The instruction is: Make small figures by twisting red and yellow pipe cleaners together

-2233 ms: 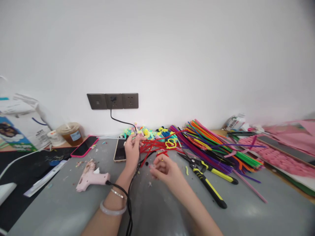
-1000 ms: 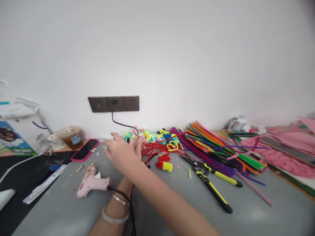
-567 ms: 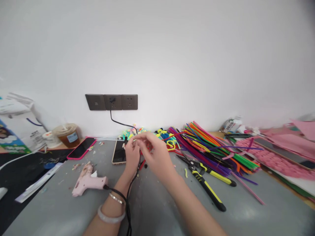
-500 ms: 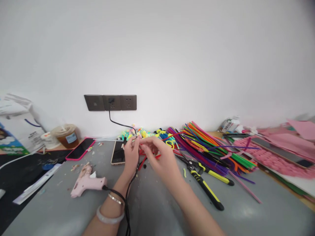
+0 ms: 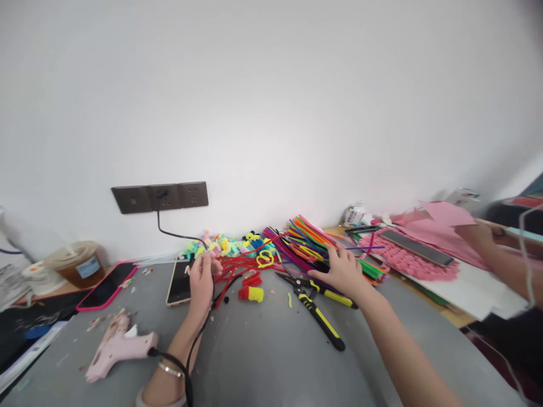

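Observation:
My left hand (image 5: pixel 201 281) is raised over the grey table (image 5: pixel 263 362), its fingertips pinched on something small that I cannot make out, right beside a tangle of red pipe cleaners (image 5: pixel 237 264). A black cord (image 5: pixel 192 350) runs along that forearm. My right hand (image 5: pixel 339 270) lies with fingers spread on the big pile of coloured pipe cleaners (image 5: pixel 309 237). Yellow-and-black pliers (image 5: pixel 316 312) lie just in front of the right hand. A small red and yellow pipe-cleaner piece (image 5: pixel 251 293) sits between my hands.
A pink glue gun (image 5: pixel 116 347) lies front left, with a gold phone (image 5: pixel 179 281), a pink-cased phone (image 5: pixel 106 285) and a lidded drink cup (image 5: pixel 78 263) behind it. A wall socket strip (image 5: pixel 160 196) holds a plug. Another person's arm (image 5: pixel 496 251) reaches over pink sheets (image 5: pixel 407 257) on the right.
My right hand has left the spot beside my left hand and moved right onto the coloured pile. The view has swung to the right. My left hand keeps its pinch.

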A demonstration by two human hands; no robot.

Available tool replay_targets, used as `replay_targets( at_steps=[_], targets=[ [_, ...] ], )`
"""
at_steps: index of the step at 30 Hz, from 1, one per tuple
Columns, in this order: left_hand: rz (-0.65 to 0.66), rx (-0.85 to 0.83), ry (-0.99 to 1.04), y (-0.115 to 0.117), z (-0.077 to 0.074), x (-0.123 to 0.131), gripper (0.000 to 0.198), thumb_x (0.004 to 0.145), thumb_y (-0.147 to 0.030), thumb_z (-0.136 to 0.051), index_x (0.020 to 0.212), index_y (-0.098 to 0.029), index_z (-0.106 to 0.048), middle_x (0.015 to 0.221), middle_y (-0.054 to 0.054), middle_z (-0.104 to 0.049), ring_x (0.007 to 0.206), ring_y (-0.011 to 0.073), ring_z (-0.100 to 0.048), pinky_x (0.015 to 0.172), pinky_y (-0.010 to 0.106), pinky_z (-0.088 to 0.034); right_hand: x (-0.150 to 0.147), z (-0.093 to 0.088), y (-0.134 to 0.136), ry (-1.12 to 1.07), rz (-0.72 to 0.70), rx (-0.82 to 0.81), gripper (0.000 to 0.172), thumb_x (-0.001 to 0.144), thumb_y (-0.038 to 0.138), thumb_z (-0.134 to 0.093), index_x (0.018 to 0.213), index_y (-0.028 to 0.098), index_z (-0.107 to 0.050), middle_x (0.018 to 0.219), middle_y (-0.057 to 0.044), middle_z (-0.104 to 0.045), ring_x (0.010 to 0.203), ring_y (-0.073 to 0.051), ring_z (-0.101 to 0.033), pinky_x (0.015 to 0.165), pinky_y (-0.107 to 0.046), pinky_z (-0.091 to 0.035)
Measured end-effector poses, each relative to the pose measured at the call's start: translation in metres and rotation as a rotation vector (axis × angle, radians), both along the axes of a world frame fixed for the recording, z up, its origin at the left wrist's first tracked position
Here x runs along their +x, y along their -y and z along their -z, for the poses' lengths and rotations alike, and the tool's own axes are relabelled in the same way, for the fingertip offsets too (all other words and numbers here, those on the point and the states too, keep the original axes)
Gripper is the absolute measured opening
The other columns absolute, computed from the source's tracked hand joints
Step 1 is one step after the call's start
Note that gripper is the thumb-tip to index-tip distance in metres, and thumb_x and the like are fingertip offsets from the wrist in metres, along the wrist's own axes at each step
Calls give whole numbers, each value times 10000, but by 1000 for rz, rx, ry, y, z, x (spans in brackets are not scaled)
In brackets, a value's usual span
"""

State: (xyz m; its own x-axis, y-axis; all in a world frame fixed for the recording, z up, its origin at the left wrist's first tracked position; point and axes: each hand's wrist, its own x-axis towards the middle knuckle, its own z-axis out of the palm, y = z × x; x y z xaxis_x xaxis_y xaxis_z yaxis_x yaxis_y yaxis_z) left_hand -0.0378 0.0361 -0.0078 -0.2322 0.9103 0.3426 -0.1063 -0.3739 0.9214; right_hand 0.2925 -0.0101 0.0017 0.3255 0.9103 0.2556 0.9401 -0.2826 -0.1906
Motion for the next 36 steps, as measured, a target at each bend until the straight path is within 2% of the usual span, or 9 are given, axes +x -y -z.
replay_targets(
  at_steps=[3,5,8,11,16,22,26,32,36],
  targets=[
    [14,9,8,-2,2,-2,398,825,-576,-576,755,-184,-561,564,-25,-576,508,115,-510,529,227,-443,-6,-1,-11,78,45,-175,1126,628,637,-715,1501,100,-248,1533,-296,-239,1359,-506,-289,1041,-602,-261],
    [20,9,13,-3,3,-4,401,821,-580,-581,761,-184,-563,560,-28,-575,510,112,-507,533,221,-445,-12,-3,-15,106,43,-200,1114,639,619,-728,1509,112,-251,1513,-296,-283,1332,-495,-336,1038,-588,-253],
    [15,0,13,-4,3,-5,410,814,-592,-583,762,-186,-561,544,-35,-562,515,114,-503,528,214,-437,-19,-9,-16,137,-11,-106,841,709,619,-688,1398,182,-486,1365,-228,-492,1206,-430,-471,982,-525,-320],
    [8,-8,2,-4,3,-4,417,810,-595,-586,750,-184,-561,542,-34,-558,506,113,-494,527,218,-430,-20,-17,-20,99,-76,-19,470,828,604,-575,1082,235,-717,1184,-157,-620,1135,-381,-507,940,-495,-341],
    [-12,-27,-4,-4,4,-5,428,812,-607,-573,759,-183,-563,566,-25,-566,522,122,-502,526,223,-422,-11,-21,-47,-52,-139,-144,385,916,499,-503,1011,199,-724,998,-116,-723,984,-287,-636,837,-383,-423],
    [-6,-14,2,-5,5,-5,419,805,-602,-590,760,-186,-571,549,-27,-562,517,128,-502,529,229,-426,-2,-28,-76,-73,-182,-261,175,824,275,-637,902,161,-744,868,-88,-753,808,-220,-697,649,-259,-439],
    [-2,-3,8,-4,4,-4,415,812,-596,-585,748,-186,-577,545,-27,-557,509,124,-491,534,232,-431,6,-57,-79,-36,-190,-264,161,782,301,-649,817,186,-756,745,-66,-743,719,-214,-692,596,-255,-429],
    [11,-25,22,-2,3,-3,436,794,-621,-587,736,-189,-567,545,-26,-559,514,125,-484,535,231,-423,27,-114,-63,78,-121,-163,271,755,299,-633,970,175,-743,909,-134,-754,826,-274,-696,671,-322,-448],
    [23,-33,54,-2,3,-2,437,789,-621,-596,735,-190,-554,546,-28,-555,512,123,-476,528,232,-413,34,-137,-46,153,-82,-78,278,765,316,-621,977,176,-733,930,-159,-745,857,-313,-686,720,-384,-442]
  ],
)
